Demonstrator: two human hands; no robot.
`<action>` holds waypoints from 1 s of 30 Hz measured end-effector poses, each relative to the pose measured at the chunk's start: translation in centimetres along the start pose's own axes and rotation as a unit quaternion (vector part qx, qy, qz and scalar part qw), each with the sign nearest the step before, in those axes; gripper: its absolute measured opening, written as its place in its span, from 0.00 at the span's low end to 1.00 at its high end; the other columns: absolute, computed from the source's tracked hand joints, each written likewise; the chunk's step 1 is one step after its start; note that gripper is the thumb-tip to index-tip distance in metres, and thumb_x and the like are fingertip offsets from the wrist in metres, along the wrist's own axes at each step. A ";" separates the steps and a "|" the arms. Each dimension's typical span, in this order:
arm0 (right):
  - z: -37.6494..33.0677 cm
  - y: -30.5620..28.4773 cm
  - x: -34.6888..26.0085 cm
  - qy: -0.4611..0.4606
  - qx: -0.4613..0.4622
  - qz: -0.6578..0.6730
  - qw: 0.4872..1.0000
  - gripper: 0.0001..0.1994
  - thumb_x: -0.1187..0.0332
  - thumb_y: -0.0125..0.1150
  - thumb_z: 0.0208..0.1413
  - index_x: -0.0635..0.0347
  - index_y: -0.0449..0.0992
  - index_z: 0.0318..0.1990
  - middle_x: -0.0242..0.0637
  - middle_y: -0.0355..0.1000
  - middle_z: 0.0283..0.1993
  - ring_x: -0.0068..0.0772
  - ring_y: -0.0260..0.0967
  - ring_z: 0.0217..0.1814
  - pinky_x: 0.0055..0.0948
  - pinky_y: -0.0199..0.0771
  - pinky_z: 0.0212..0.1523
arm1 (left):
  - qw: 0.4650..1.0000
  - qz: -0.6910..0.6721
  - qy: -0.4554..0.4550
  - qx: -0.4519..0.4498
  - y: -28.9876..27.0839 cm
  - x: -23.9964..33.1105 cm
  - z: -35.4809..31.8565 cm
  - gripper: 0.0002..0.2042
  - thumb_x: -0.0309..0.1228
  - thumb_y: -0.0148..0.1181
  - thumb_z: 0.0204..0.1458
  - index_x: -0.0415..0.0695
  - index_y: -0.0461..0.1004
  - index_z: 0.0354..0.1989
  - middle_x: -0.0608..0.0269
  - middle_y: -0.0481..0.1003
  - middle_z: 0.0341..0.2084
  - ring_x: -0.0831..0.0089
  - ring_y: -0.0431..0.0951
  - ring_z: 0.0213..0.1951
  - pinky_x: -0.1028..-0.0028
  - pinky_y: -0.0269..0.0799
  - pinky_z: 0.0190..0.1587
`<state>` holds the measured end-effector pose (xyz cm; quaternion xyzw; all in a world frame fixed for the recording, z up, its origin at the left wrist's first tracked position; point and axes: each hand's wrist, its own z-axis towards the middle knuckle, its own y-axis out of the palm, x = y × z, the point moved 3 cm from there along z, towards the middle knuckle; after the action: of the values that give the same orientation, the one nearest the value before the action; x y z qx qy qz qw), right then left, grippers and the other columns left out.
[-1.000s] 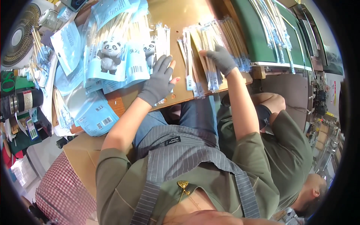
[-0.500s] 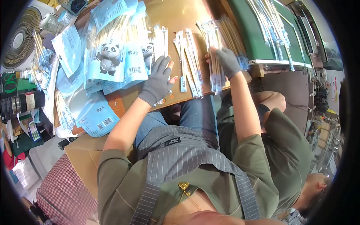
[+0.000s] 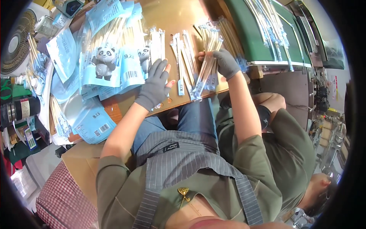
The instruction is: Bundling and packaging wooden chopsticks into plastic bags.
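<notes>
My left hand (image 3: 153, 87), in a grey fingertip-less glove, lies with its fingers stretched out over a small group of wrapped chopsticks (image 3: 157, 44) near the table edge. Its palm covers their lower ends. The gloved right hand (image 3: 227, 65) is closed round a bunch of wrapped chopsticks (image 3: 207, 49), which slants with its blue lower ends toward me and to the left. Between my hands several loose wrapped chopsticks (image 3: 183, 63) lie side by side on the brown table (image 3: 171, 13). Another row of wrapped chopsticks (image 3: 231, 38) rests just beyond my right hand.
Blue-and-clear panda pouches (image 3: 106, 63) filled with sticks are heaped on the left. Behind the right side stands a green conveyor belt (image 3: 249, 23) carrying more wrapped chopsticks (image 3: 268, 28). A co-worker (image 3: 284, 141) sits close on my right. A cardboard box (image 3: 82, 160) is below the table, left.
My right hand has gripped the bunch of chopsticks and shifted it left, from nearly straight to slanting. The left hand stays over its group.
</notes>
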<state>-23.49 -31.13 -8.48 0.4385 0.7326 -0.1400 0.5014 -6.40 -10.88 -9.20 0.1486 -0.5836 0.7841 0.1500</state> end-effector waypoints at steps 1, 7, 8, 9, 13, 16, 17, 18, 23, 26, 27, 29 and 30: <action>0.0 0.1 0.1 0.020 -0.033 0.015 0.999 0.16 0.65 0.61 0.52 0.70 0.73 0.43 0.42 0.75 0.37 0.30 0.74 0.37 0.25 0.73 0.39 | 1.000 -0.005 0.000 0.001 -0.1 0.0 0.0 0.24 0.35 0.56 0.52 0.32 0.64 0.55 0.49 0.59 0.59 0.52 0.55 0.62 0.61 0.55 0.62; -0.1 1.4 -0.7 -0.078 0.103 -0.286 0.950 0.21 0.61 0.69 0.46 0.68 0.74 0.42 0.38 0.74 0.33 0.29 0.73 0.35 0.25 0.73 0.38 | 1.000 -0.011 -0.004 -0.003 0.0 0.0 -0.1 0.25 0.34 0.56 0.51 0.32 0.64 0.55 0.48 0.59 0.59 0.52 0.55 0.62 0.61 0.55 0.62; 0.0 1.7 -0.7 -0.048 0.083 -0.240 0.966 0.20 0.61 0.68 0.46 0.68 0.75 0.42 0.38 0.75 0.33 0.28 0.73 0.34 0.25 0.73 0.38 | 1.000 -0.012 -0.004 -0.004 0.0 0.0 -0.1 0.25 0.34 0.56 0.51 0.32 0.64 0.55 0.48 0.59 0.59 0.52 0.55 0.62 0.61 0.55 0.62; 0.0 2.0 -0.7 -0.017 0.063 -0.193 0.979 0.19 0.61 0.67 0.47 0.67 0.75 0.42 0.38 0.75 0.34 0.27 0.73 0.33 0.25 0.73 0.38 | 1.000 -0.012 -0.006 -0.004 0.0 0.0 -0.1 0.25 0.34 0.56 0.51 0.32 0.64 0.55 0.48 0.59 0.59 0.52 0.55 0.62 0.61 0.55 0.62; 0.6 1.7 -0.5 -0.007 0.002 -0.131 0.991 0.15 0.70 0.66 0.46 0.67 0.75 0.41 0.38 0.76 0.32 0.28 0.74 0.30 0.26 0.74 0.34 | 1.000 -0.017 -0.005 -0.005 0.0 0.1 0.0 0.25 0.34 0.57 0.51 0.32 0.64 0.55 0.48 0.59 0.59 0.52 0.55 0.62 0.61 0.55 0.62; 0.9 1.8 -0.3 0.006 -0.044 -0.100 0.994 0.14 0.72 0.65 0.45 0.68 0.75 0.41 0.39 0.76 0.33 0.28 0.74 0.31 0.26 0.75 0.36 | 1.000 -0.015 -0.004 -0.006 -0.1 0.1 0.0 0.25 0.34 0.57 0.50 0.32 0.63 0.55 0.48 0.59 0.59 0.52 0.55 0.62 0.61 0.55 0.62; 1.2 1.8 0.0 0.010 -0.062 -0.065 0.996 0.15 0.72 0.65 0.45 0.68 0.75 0.42 0.40 0.76 0.34 0.28 0.74 0.32 0.26 0.75 0.37 | 1.000 -0.014 -0.003 -0.005 -0.1 0.1 0.0 0.25 0.34 0.57 0.50 0.32 0.63 0.55 0.48 0.59 0.59 0.52 0.55 0.62 0.61 0.55 0.62; 1.4 1.5 0.1 0.011 -0.061 -0.064 0.996 0.15 0.72 0.65 0.45 0.68 0.75 0.42 0.40 0.76 0.34 0.28 0.74 0.32 0.26 0.75 0.37 | 1.000 -0.014 -0.003 -0.006 -0.1 0.1 0.0 0.25 0.34 0.57 0.50 0.32 0.63 0.55 0.48 0.59 0.59 0.52 0.55 0.62 0.61 0.55 0.62; 1.7 1.2 -0.1 -0.091 0.021 -0.268 0.959 0.21 0.65 0.69 0.45 0.68 0.72 0.45 0.37 0.75 0.36 0.29 0.73 0.36 0.27 0.73 0.39 | 1.000 -0.012 -0.025 0.006 -0.3 0.7 0.4 0.25 0.36 0.57 0.50 0.34 0.65 0.54 0.50 0.62 0.57 0.54 0.58 0.61 0.59 0.55 0.62; 1.5 1.8 -0.4 -0.096 0.082 -0.341 0.932 0.23 0.62 0.73 0.39 0.68 0.74 0.42 0.44 0.76 0.37 0.32 0.73 0.38 0.30 0.72 0.41 | 0.997 0.068 0.020 0.036 -0.9 2.9 1.5 0.23 0.37 0.57 0.49 0.38 0.68 0.52 0.53 0.66 0.54 0.59 0.63 0.58 0.57 0.55 0.61; 1.4 2.2 -0.7 -0.072 0.106 -0.388 0.913 0.23 0.61 0.73 0.39 0.68 0.74 0.40 0.45 0.76 0.36 0.31 0.73 0.38 0.31 0.72 0.41 | 0.997 0.067 0.018 0.036 -0.5 3.4 1.8 0.23 0.37 0.57 0.49 0.38 0.68 0.52 0.53 0.66 0.54 0.59 0.63 0.58 0.57 0.55 0.61; 0.8 3.0 -1.3 -0.074 0.103 -0.365 0.922 0.23 0.60 0.74 0.38 0.69 0.75 0.38 0.47 0.76 0.35 0.32 0.74 0.38 0.31 0.72 0.42 | 0.995 0.018 0.091 0.039 0.5 4.8 2.4 0.20 0.38 0.56 0.48 0.40 0.71 0.48 0.56 0.69 0.50 0.62 0.66 0.56 0.55 0.54 0.61; 0.3 3.6 -2.0 -0.054 0.106 -0.395 0.911 0.22 0.61 0.73 0.39 0.69 0.75 0.38 0.46 0.76 0.34 0.33 0.74 0.36 0.31 0.72 0.41 | 0.993 0.004 0.106 0.053 1.2 5.2 2.6 0.20 0.39 0.57 0.47 0.42 0.72 0.46 0.57 0.70 0.49 0.62 0.68 0.54 0.56 0.54 0.62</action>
<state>-20.25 -30.22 -6.04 0.1561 0.7988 -0.4266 0.3943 -11.51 -13.42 -7.39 0.0699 -0.5226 0.8258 0.2000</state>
